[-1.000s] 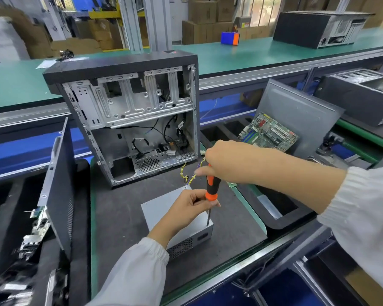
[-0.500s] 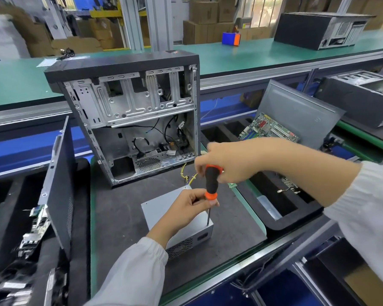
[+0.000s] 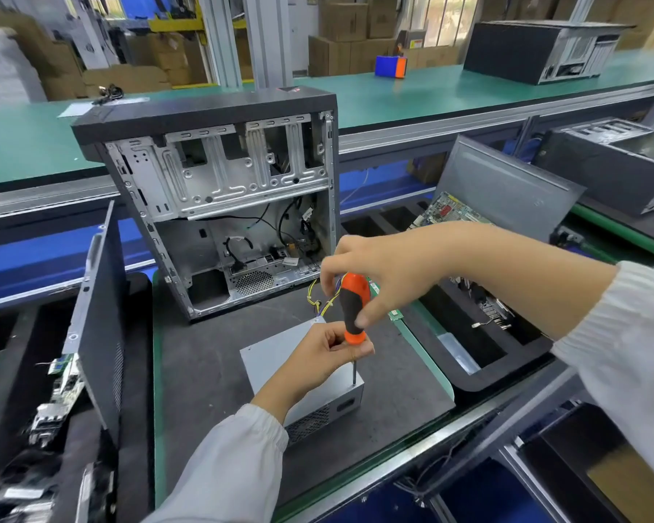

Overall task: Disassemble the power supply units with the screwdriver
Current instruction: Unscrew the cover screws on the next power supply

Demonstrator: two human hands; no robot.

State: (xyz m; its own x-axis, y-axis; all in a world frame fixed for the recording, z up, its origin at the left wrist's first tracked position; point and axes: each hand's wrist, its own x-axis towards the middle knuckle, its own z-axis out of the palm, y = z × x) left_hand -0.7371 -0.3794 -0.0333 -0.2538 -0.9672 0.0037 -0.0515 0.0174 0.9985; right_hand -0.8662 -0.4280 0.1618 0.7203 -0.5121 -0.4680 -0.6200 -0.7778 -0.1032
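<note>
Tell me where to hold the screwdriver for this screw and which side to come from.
Hold the screwdriver by its fat orange-and-black handle, from above, as the right hand does: it stands nearly upright, tip down on the grey box's top near corner. The left hand pinches the thin shaft just under the handle from the left, probably steadying it.

Power supply unit [image 3: 280, 362] before computer case [image 3: 219, 205]

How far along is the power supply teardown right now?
Done: the power supply sits out of the open computer case. In hand: right hand grips the screwdriver, left hand steadying its shaft, tip at the near top corner. Left: the cover is on.
</note>
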